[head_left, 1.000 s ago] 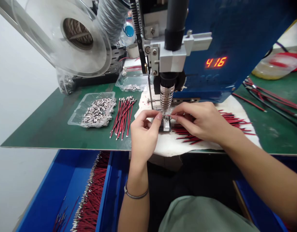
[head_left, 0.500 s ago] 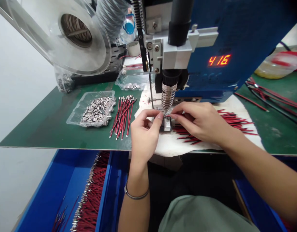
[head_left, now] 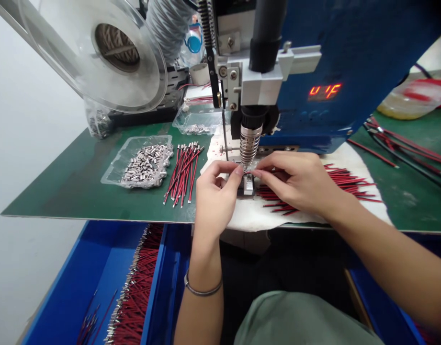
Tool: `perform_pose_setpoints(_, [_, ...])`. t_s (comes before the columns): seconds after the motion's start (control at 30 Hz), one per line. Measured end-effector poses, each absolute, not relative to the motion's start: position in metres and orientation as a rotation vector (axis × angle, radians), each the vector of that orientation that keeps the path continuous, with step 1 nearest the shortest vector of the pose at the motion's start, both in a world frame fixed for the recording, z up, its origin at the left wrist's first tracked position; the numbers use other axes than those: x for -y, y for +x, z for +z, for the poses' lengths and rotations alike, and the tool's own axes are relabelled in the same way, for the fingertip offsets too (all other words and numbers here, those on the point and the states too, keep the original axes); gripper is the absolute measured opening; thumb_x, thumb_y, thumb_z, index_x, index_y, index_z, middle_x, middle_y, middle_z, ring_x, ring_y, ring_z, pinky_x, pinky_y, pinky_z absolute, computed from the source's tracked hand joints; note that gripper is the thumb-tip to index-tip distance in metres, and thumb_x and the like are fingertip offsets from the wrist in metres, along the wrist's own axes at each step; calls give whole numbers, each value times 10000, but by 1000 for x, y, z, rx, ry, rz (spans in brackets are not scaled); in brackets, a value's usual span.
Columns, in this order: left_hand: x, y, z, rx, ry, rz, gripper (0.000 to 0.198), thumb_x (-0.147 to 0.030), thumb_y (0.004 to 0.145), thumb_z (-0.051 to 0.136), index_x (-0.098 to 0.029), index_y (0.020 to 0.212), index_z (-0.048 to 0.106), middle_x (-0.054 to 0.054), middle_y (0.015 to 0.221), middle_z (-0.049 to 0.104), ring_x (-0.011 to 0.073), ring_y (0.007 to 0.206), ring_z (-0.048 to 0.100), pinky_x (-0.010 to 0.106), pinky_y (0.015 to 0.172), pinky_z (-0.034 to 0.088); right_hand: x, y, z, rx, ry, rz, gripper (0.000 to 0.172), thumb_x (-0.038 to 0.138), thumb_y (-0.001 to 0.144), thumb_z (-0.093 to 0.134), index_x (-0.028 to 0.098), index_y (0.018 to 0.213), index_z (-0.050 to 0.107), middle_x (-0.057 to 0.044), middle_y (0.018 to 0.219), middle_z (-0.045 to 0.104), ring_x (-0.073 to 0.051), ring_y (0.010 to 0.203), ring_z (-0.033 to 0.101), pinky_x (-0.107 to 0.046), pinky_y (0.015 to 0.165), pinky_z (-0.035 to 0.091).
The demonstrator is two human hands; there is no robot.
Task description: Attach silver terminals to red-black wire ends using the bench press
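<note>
My left hand point(head_left: 218, 199) is closed in a pinch at the small metal fixture point(head_left: 248, 184), under the soldering machine's spring-wrapped iron point(head_left: 250, 139). What its thumb and forefinger hold is hidden. From the other side, my right hand point(head_left: 301, 179) pinches a thin red wire point(head_left: 249, 172) whose end meets the fixture just below the iron. Under my right hand and beyond it, a bundle of red and black wires point(head_left: 344, 179) rests on a white cloth point(head_left: 254, 221).
Left of my hands lie finished-looking wires with metal ends point(head_left: 184, 172) and a clear tray point(head_left: 110, 175) of small metal connectors. The blue machine body point(head_left: 335, 43) stands behind. Below the green table point(head_left: 73, 191), a blue bin point(head_left: 108, 244) holds many wires. A clear reel point(head_left: 73, 52) stands at back left.
Both hands keep the same pinch at the fixture. The camera view has shifted very slightly, and the red display's digits appear partly lit now.
</note>
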State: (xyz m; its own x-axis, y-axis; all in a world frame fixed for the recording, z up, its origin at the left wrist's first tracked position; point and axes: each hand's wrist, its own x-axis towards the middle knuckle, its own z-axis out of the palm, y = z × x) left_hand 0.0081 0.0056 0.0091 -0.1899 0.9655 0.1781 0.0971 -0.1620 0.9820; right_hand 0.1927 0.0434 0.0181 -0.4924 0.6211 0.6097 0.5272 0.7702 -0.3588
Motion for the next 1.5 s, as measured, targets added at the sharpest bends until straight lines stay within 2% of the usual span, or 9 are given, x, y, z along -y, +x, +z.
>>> perform_pose_setpoints(0.23, [-7, 10, 12, -1377, 1309, 1442, 94, -260, 862, 732, -192, 817, 684, -11, 751, 659, 92, 580, 536, 215, 545, 411, -43, 194, 20, 2226, -851, 149, 131, 256, 992, 615, 217, 918, 716, -31, 824, 767, -174, 674, 686, -298, 642, 495])
perform_pose_setpoints(0.57, [-7, 11, 8, -1354, 1321, 1498, 114, -259, 862, 742, -193, 800, 674, -4, 739, 659, 115, 658, 595, 210, 571, 442, -43, 195, 17, 2228, -823, 124, 116, 242, 993, 622, 207, 922, 707, -29, 816, 751, -165, 663, 663, -296, 626, 470])
perform_pose_setpoints(0.97, [-2, 14, 5, -1377, 1330, 1507, 130, -293, 883, 740, -193, 817, 690, -7, 706, 656, 111, 616, 591, 205, 527, 413, -42, 194, 18, 2218, -868, 176, 111, 265, 993, 615, 242, 930, 703, -23, 831, 761, -179, 672, 678, -313, 632, 487])
perform_pose_setpoints(1.33, [-1, 13, 6, -1385, 1328, 1497, 122, -292, 896, 733, -193, 840, 689, -10, 728, 657, 93, 586, 548, 205, 511, 378, -41, 192, 18, 2231, -844, 151, 100, 224, 992, 623, 215, 918, 690, -23, 834, 756, -168, 680, 678, -294, 629, 480])
perform_pose_setpoints(1.5, [-1, 12, 6, -1365, 1305, 1507, 118, -282, 890, 742, -189, 840, 691, -4, 776, 678, 92, 619, 577, 203, 548, 415, -41, 192, 18, 2229, -840, 143, 99, 223, 994, 625, 199, 929, 695, -34, 848, 759, -172, 705, 688, -292, 651, 485])
